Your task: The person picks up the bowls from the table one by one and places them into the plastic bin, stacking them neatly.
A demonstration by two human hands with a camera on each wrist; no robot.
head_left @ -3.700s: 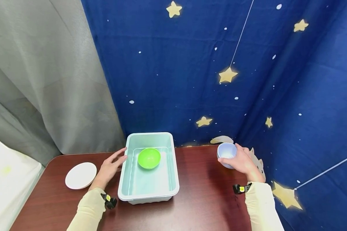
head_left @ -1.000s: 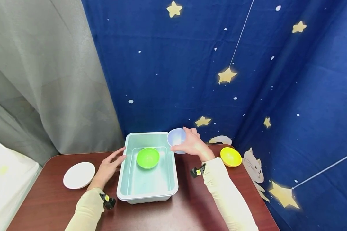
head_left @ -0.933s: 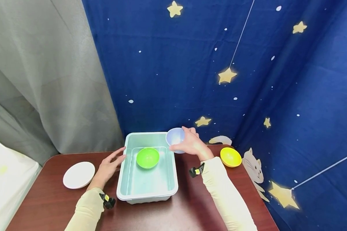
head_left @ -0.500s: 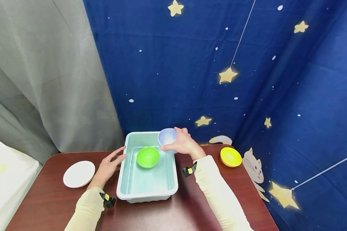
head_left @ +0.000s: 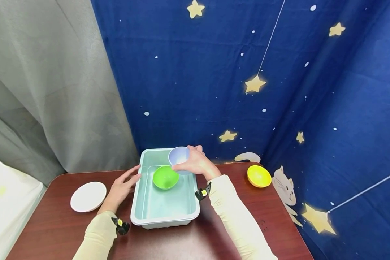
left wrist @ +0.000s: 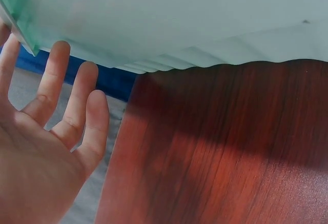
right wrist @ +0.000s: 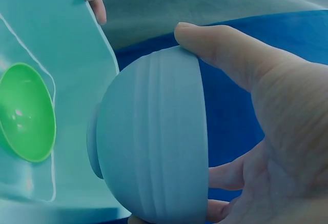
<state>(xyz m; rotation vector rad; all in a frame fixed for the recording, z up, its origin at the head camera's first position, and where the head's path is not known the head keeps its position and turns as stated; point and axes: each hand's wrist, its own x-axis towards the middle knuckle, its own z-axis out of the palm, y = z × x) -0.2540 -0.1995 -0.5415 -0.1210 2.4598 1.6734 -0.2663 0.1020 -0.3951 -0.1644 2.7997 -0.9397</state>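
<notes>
My right hand grips a light blue bowl by its rim, thumb on one side and fingers on the other. Ridges run round the bowl's outer wall in the right wrist view. It is held over the back right part of a pale green plastic basin. Inside that basin sits a green bowl, which the blue one partly overlaps in the head view. My left hand is at the basin's left side with fingers spread, fingertips right at the rim.
A white plate lies on the brown table to the left. Towards the back right stands a yellow bowl. Behind the table hang a grey curtain and a blue one with stars.
My right hand has lifted the light blue bowl from the right, uncovering the yellow bowl, and carried it left over the basin. My left hand has stayed at the rim.
</notes>
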